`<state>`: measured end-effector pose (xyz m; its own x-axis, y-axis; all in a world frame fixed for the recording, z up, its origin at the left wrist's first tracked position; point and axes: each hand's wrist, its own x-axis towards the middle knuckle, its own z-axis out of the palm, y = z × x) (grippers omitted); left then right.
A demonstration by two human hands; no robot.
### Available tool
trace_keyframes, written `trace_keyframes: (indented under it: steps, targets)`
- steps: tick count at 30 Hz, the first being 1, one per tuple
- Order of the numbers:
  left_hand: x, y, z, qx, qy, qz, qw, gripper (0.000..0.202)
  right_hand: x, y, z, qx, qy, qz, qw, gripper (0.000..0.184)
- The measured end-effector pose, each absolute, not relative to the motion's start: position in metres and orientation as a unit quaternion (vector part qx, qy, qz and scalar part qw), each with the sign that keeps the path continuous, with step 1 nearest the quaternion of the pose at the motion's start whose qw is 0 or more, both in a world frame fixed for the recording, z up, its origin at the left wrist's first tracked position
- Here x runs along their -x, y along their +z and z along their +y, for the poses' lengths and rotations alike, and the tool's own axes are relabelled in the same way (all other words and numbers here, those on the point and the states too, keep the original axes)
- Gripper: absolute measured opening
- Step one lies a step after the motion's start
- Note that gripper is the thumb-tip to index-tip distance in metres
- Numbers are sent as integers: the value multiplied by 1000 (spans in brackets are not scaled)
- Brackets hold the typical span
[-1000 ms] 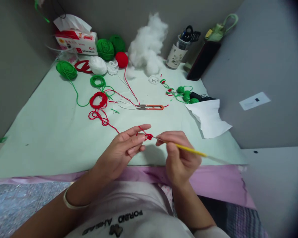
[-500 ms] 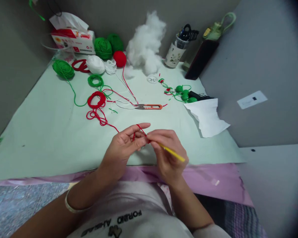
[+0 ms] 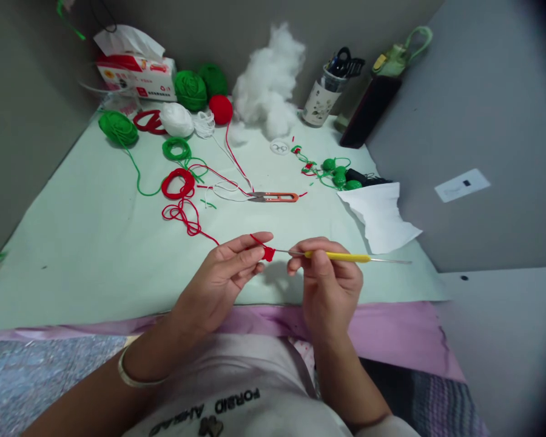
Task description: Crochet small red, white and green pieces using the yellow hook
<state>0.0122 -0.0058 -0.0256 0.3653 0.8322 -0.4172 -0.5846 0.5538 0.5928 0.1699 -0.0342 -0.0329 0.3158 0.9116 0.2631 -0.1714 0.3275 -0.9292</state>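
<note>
My left hand (image 3: 225, 276) pinches a small red crochet piece (image 3: 268, 253) between thumb and fingers, with the forefinger stretched out and red yarn (image 3: 188, 221) running over it back to loose coils on the table. My right hand (image 3: 330, 285) grips a yellow-handled crochet hook (image 3: 339, 257) that lies nearly level, its metal tip in the red piece. Both hands hover above the near edge of the pale green table cover (image 3: 95, 243).
Orange thread snips (image 3: 273, 196) lie beyond the hands. Green, white and red yarn balls (image 3: 191, 91), a tissue box (image 3: 136, 76), white stuffing (image 3: 268, 85), a pen cup (image 3: 321, 94), small green crochet pieces (image 3: 341, 176) and a white paper (image 3: 382, 215) sit further back and right.
My right hand has drawn the hook out to the right and turned it level. The red piece now shows between the two hands. The left hand has barely moved.
</note>
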Motion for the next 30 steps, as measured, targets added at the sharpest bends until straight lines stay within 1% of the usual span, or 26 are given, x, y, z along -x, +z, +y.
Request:
trace_keyframes:
  steps: [3, 6, 8, 10, 14, 16, 18, 22, 25, 27, 30]
  targets:
    - [-15, -25, -8, -207, 459, 367, 783, 21, -169, -34, -32, 409, 427, -414, 692, 13]
    - [-17, -25, -11, -264, 463, 363, 764, 31, -165, -37, -31, 413, 405, -464, 671, 12]
    - [-17, -26, -12, -285, 456, 356, 764, 35, -163, -38, -31, 430, 364, -505, 654, 14]
    - [-17, -27, -12, -289, 454, 352, 766, 32, -163, -39, -33, 442, 313, -547, 638, 19]
    - [-18, -28, -10, -243, 456, 344, 784, 36, -164, -45, -38, 450, 139, -683, 558, 34]
    - [-17, -27, -9, -201, 437, 337, 809, 37, -165, -46, -39, 445, 90, -708, 541, 39]
    - [-15, -27, -7, -167, 416, 332, 830, 35, -166, -45, -38, 448, 132, -674, 572, 33]
    - [-10, -26, -4, -154, 422, 337, 828, 27, -170, -36, -33, 446, 341, -489, 668, 16]
    - [-11, -25, -5, -200, 443, 350, 801, 23, -169, -34, -29, 415, 465, -407, 668, 16]
    - [-15, -24, -7, -246, 457, 357, 777, 26, -166, -36, -28, 408, 471, -419, 661, 13]
    - [-20, -24, -10, -290, 476, 360, 748, 36, -160, -42, -28, 433, 383, -479, 661, 12]
